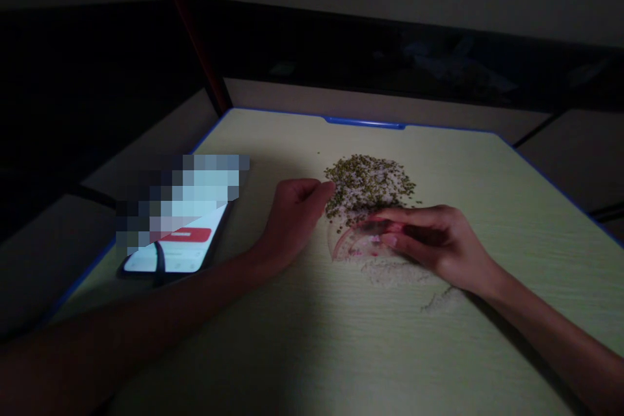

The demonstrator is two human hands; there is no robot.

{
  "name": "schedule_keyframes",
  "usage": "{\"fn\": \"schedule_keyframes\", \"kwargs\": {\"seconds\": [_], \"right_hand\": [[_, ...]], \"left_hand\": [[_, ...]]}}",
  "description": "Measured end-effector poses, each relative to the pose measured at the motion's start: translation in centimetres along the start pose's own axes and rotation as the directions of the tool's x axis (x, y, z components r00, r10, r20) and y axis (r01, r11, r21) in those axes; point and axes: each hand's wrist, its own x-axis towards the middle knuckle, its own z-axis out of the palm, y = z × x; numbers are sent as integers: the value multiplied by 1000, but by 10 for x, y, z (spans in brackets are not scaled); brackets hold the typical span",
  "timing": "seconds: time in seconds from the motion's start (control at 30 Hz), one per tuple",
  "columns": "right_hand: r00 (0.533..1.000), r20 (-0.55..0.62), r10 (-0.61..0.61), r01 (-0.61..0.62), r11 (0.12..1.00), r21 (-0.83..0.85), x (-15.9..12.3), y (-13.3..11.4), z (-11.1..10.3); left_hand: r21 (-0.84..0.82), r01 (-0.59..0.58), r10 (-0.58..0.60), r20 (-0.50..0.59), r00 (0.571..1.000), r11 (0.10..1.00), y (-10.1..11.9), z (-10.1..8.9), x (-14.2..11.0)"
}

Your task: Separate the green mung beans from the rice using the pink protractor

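A pile of small green beans mixed with white grains [368,182] lies on the pale table. My right hand [439,237] pinches a clear protractor with pink markings [348,244] between thumb and fingers, at the near edge of the pile. Part of the protractor is hidden by those fingers. At the pile's left side, my left hand [297,218] is closed, its fingers curled under and its thumb toward the beans. Whatever it may hold is hidden. Fine whitish grains [394,272] are spread on the table just nearer than the protractor.
A phone with a lit screen [170,257] lies at the left of the table, partly blurred out, with a dark cable or strap [160,260] across it. The folding table [487,175] has a blue edge and a blue handle [365,123] at its far side. The surroundings are dark.
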Motion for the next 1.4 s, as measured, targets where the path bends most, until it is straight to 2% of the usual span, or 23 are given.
{"fn": "schedule_keyframes", "kwargs": {"seconds": [0.2, 0.37, 0.53, 0.67, 0.97, 1.3, 1.4], "right_hand": [[1000, 13, 6, -6, 1000, -27, -2, 2, 1], [996, -87, 20, -25, 998, -59, 2, 5, 2], [990, -135, 32, -42, 996, -75, 6, 0, 4], [974, -227, 26, -50, 994, -97, 5, -3, 3], [942, -328, 70, -119, 984, -132, 3, 3, -4], [927, -374, 0, -84, 975, -208, 9, 5, 0], [945, -326, -37, -43, 971, -235, 12, 4, 1]], "left_hand": [[-76, -8, 3, -63, 998, 997, 0, -1, 3], [-90, -11, 5, -66, 998, 996, 0, -1, 3], [-100, -17, 12, -51, 999, 995, -1, -1, 3], [-105, -17, 12, -47, 999, 994, -2, -1, 4], [-90, -20, 15, -48, 999, 996, -3, -1, 3], [-84, -23, 19, -49, 999, 996, -3, 0, 4], [-83, -27, 23, -46, 999, 996, -3, 0, 4]]}}
